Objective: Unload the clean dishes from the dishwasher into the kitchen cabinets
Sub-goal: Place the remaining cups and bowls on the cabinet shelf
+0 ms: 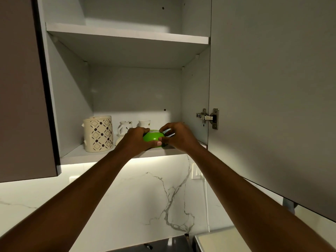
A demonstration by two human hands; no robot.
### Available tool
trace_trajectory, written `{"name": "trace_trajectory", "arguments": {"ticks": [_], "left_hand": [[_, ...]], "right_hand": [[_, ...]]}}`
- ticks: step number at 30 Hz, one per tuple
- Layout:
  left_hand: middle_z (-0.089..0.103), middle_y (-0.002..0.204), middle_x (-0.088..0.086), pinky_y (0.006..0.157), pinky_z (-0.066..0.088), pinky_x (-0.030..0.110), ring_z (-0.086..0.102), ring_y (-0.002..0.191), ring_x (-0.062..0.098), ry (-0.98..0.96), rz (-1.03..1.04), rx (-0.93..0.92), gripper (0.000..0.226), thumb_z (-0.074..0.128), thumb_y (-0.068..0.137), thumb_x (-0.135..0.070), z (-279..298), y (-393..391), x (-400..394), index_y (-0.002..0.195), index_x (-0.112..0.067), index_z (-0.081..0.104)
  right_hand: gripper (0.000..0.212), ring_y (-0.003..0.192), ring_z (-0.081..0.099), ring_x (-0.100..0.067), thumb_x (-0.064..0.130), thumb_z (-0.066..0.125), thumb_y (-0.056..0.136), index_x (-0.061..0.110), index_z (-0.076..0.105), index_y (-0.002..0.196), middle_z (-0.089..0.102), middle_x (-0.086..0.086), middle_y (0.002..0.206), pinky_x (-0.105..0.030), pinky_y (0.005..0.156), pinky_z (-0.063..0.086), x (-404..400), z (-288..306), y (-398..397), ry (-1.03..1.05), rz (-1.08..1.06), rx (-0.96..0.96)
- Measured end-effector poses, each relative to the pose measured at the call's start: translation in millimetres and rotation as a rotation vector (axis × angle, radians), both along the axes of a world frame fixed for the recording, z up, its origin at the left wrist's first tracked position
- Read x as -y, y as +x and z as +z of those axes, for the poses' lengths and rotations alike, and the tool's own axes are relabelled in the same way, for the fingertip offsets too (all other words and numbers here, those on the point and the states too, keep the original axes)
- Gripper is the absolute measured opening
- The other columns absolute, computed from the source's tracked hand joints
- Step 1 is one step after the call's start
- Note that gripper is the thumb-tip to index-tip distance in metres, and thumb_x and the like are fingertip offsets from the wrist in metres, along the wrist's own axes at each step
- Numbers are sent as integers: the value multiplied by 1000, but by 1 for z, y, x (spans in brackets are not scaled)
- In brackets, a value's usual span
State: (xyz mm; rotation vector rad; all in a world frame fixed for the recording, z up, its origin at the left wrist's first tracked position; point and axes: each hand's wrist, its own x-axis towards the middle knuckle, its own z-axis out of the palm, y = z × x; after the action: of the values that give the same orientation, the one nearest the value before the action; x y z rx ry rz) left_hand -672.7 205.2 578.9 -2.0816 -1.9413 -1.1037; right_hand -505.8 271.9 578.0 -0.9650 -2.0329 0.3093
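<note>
Green bowl [152,140] at the front edge of the lower shelf [87,154] of the open wall cabinet [134,88], toward the right half. Whether it rests fully on the shelf or is just above it: cannot tell. Pale rim or lining shows at its top.

Left hand [137,138] wraps the bowl from the left, fingers curled over the top, thumb under the lower right side. Right hand [175,136] meets it from the right; fingers curled, tips at the bowl's right rim, apparently pinching it there. Both forearms reach up from the bottom corners of the view.

On the same shelf, left of the bowl: tall cream canister [97,133] with a dark diamond pattern, upright. Behind the left hand: small white jug [125,127] with a handle on its left. Just right of that, farther back: white cup [144,123], partly hidden by the hands.

Upper shelf [127,36] above. Cabinet door [272,97] swung open on the right, metal hinge [208,117] near shelf level.

Below the cabinet: lit white marble-veined backsplash [145,197], a wall socket [196,171] with a white cord [207,206] running down from it. Dark surface at the bottom edge, detail unclear.
</note>
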Motion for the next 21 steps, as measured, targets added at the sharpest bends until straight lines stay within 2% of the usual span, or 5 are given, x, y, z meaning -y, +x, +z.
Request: {"name": "trace_trajectory", "arguments": {"ticks": [4, 7, 12, 14, 21], "left_hand": [[68, 118, 15, 83, 49, 33, 64, 104, 27, 5, 20, 16, 75, 77, 73, -55, -3, -4, -5, 128, -7, 61], [61, 131, 15, 92, 48, 32, 60, 115, 27, 14, 25, 42, 91, 78, 68, -60, -5, -6, -5, 139, -8, 52], [49, 147, 10, 105, 40, 37, 45, 134, 28, 65, -23, 44, 95, 76, 68, -60, 0, -6, -2, 145, -15, 45], [49, 146, 7, 106, 39, 38, 44, 135, 27, 96, -48, 37, 90, 76, 69, -59, 1, -7, 0, 144, -19, 47], [58, 134, 4, 94, 46, 32, 54, 120, 20, 356, -86, 58, 61, 71, 80, -52, -2, -15, 8, 131, -21, 59]], "right_hand": [[30, 88, 70, -17, 31, 83, 78, 27, 73, 106, 74, -5, 101, -39, 84, 59, -1, 1, 0, -3, 3, 4], [32, 90, 70, -17, 32, 83, 79, 26, 72, 110, 73, -5, 103, -38, 82, 60, 0, 2, 1, -6, 4, -15], [37, 94, 68, -19, 37, 80, 82, 25, 69, 115, 71, -4, 105, -38, 83, 59, 5, 3, -1, -8, -28, -101], [35, 96, 66, -19, 40, 77, 83, 27, 68, 114, 70, -2, 103, -40, 84, 58, 7, 1, 0, 26, -54, -126], [45, 103, 62, -18, 53, 67, 87, 27, 61, 123, 69, 0, 114, -36, 85, 54, 23, -9, 2, 189, -207, -186]]}}
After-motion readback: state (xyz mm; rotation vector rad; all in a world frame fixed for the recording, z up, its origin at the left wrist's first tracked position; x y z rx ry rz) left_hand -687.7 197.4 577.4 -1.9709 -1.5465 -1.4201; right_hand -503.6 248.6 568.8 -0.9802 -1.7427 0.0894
